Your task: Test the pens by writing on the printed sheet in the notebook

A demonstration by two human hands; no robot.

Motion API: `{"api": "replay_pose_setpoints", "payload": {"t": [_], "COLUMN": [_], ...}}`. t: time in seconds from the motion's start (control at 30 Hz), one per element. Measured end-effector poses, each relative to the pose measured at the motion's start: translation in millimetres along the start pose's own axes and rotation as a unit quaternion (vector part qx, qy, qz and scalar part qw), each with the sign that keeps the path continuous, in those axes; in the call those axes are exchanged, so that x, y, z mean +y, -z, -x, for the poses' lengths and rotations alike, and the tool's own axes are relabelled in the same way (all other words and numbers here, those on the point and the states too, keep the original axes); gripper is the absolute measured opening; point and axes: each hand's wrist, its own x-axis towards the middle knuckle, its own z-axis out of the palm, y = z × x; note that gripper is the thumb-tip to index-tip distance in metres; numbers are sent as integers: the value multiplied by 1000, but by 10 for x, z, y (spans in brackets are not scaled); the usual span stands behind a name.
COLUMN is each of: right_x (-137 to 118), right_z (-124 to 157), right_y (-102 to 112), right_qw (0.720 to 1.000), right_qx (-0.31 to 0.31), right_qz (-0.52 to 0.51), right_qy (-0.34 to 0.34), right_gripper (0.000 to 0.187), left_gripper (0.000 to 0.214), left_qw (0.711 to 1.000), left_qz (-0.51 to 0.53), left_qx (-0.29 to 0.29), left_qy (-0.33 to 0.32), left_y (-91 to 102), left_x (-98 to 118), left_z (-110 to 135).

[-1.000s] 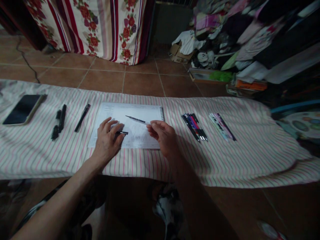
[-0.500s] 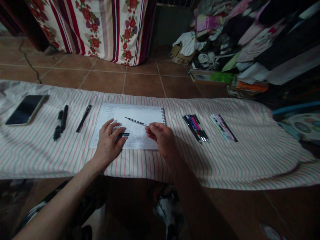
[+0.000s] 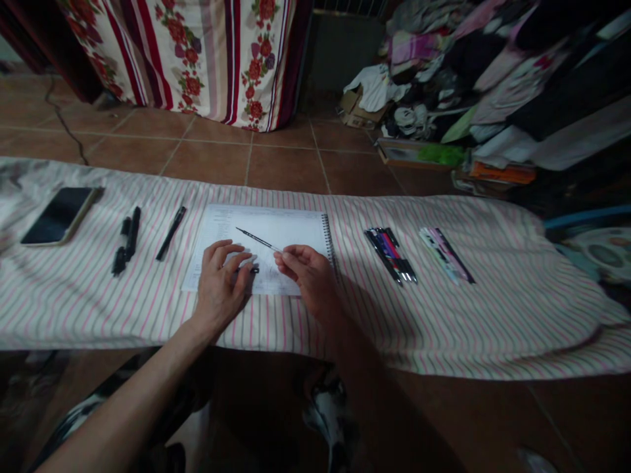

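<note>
My right hand (image 3: 305,268) pinches the pale end of a slim pen refill (image 3: 257,238), whose dark tip slants up and left above the page. Below both lies a spiral notebook (image 3: 296,223) with faint marks on its open sheet. My left hand (image 3: 221,272) rests at the page's lower left, fingers curled around a black pen barrel (image 3: 255,270); only its end shows past the thumb and fingers. Left of the notebook lies a black pen (image 3: 171,233). Farther left, several black pens or markers (image 3: 127,240) lie close together.
A phone (image 3: 58,215) lies at the far left of the striped cloth (image 3: 296,328). To the right are a bunch of dark and coloured pens (image 3: 391,255) and a group of pale pens (image 3: 446,255). Beyond the tiled floor (image 3: 276,161) are piled clothes (image 3: 419,85).
The view has shifted slightly, so the things on the cloth sit farther right. My right hand and the refill have moved a little left over the page, toward my left hand.
</note>
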Motion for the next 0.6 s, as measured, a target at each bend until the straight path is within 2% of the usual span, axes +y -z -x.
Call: {"api": "replay_pose_setpoints", "payload": {"t": [0.13,0.33,0.6], "right_x": [-14,45,129], "right_z": [30,-1,-39], "right_y": [-46,-66,-91], "right_qw": [1000,1000,1000], "right_qx": [-23,1,2], "right_qz": [5,-3,2], "right_qy": [-12,3,10], "right_gripper": [24,26,26], "left_gripper": [13,18,16], "left_qw": [1000,996,994], "left_qz": [3,22,13], "left_qx": [-16,-86,-108], "left_qy": [6,-14,-14], "left_y": [-30,18,118], "left_x": [15,-15,-67], "left_z": [6,74,85]}}
